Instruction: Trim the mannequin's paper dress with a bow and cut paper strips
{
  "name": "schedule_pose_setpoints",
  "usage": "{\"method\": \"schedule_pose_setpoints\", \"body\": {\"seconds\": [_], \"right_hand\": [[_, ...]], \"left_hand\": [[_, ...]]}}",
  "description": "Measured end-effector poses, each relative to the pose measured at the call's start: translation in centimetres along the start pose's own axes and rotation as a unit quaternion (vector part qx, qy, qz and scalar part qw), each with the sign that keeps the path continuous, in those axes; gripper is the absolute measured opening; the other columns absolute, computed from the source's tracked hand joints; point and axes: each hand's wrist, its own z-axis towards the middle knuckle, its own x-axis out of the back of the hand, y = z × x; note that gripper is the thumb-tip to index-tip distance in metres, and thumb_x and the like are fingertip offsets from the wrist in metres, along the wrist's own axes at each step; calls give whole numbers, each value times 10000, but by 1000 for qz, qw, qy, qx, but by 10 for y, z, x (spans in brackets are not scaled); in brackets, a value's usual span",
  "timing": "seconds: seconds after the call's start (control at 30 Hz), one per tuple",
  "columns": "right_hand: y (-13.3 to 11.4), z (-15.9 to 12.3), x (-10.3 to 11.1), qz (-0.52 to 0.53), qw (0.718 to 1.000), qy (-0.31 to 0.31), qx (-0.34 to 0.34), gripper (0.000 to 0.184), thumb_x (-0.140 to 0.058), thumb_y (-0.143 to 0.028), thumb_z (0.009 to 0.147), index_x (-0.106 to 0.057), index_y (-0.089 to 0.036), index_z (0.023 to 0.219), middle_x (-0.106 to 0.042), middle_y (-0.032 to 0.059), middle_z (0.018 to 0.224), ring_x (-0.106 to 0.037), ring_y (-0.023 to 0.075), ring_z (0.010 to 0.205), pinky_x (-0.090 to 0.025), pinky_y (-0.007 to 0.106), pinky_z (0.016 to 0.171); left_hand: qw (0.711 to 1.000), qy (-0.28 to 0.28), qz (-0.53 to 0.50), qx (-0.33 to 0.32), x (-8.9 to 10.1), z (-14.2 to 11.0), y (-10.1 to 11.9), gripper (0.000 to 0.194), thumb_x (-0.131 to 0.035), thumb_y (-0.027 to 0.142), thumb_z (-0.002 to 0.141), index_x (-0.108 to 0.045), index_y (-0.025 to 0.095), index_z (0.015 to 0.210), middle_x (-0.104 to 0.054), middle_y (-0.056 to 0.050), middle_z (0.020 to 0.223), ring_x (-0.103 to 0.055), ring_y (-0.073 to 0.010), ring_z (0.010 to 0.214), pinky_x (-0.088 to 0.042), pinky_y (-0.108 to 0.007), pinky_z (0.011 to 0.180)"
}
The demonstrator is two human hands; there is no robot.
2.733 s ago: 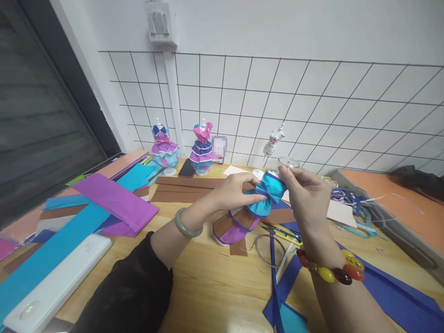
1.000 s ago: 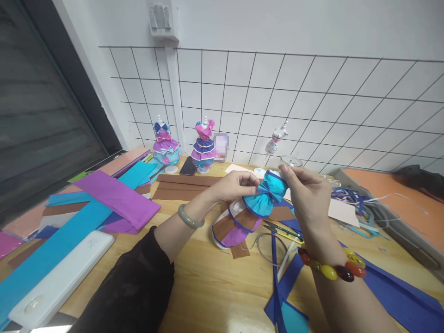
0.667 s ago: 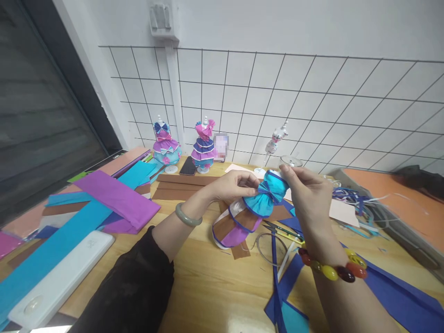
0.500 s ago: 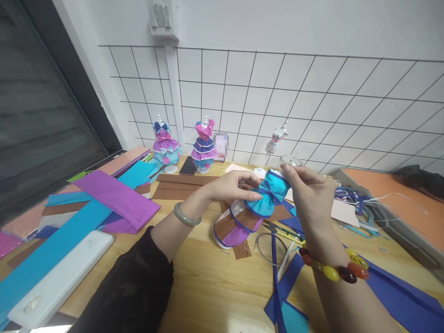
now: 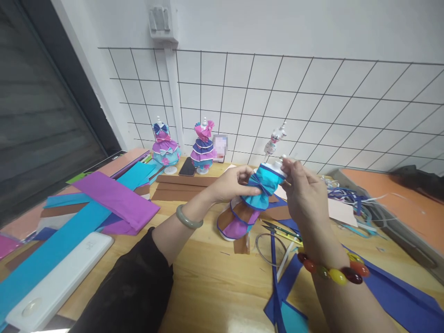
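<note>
Dress form (image 5: 255, 201), where?

Tilted, over the bench (image 5: 204, 282). Left hand (image 5: 231, 185) half-curled round its waist, right hand (image 5: 307, 189) pinching near its neck.

Room?

Bench wooden, purple fabric (image 5: 116, 199) at left; white wall (image 5: 312, 27) behind, black grid lines.

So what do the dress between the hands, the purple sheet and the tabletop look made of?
Dress: matte paper or thin cloth, judging by its puckers. Purple sheet: matte, perhaps similar paper or cloth, with soft folds. Tabletop: wood or wood-look laminate, slightly glossy; grain and a reflection show.
</note>
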Motion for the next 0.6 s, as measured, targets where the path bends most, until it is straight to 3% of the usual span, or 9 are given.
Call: {"method": "schedule_pose_setpoints", "body": {"seconds": [0.1, 0.2, 0.33, 0.6], "right_hand": [[8, 4, 1, 29, 998, -35, -49, 386, -608, -486, 755, -658, -225, 1034, -674, 72, 996, -635, 176, 906, -523, 310, 714], [11, 2, -1, 40, 993, -77, -73, 398, -692, -432, 693, -660, -228, 1032, -684, 73, 1008, -639, 182, 899, -521, 341, 750], [10, -4, -7, 48, 994, -84, -58, 372, -763, -357, 624, -686, -220, 962, -699, 56, 976, -646, 177, 859, -522, 347, 772], [10, -6, -10, 31, 994, -100, -12, 387, -752, -348, 639, -649, -210, 985, -684, 49, 902, -634, 182, 839, -522, 366, 770]], "left_hand": [[997, 48, -65, 22, 6, 1, 2, 425, -772, 248, 597, -578, 137, 958, -637, -67, 930, -605, -152, 831, -469, -307, 756], [990, 60, -126, 32, 9, 2, 3, 421, -759, 262, 619, -588, 146, 986, -639, -67, 954, -609, -156, 831, -464, -302, 750], [986, 57, -152, 40, 9, 2, 2, 418, -757, 252, 621, -598, 140, 991, -643, -75, 954, -610, -152, 809, -452, -295, 747], [986, 45, -160, 34, 6, 2, 2, 411, -758, 245, 618, -609, 139, 985, -648, -71, 938, -607, -147, 811, -443, -291, 757]]}}
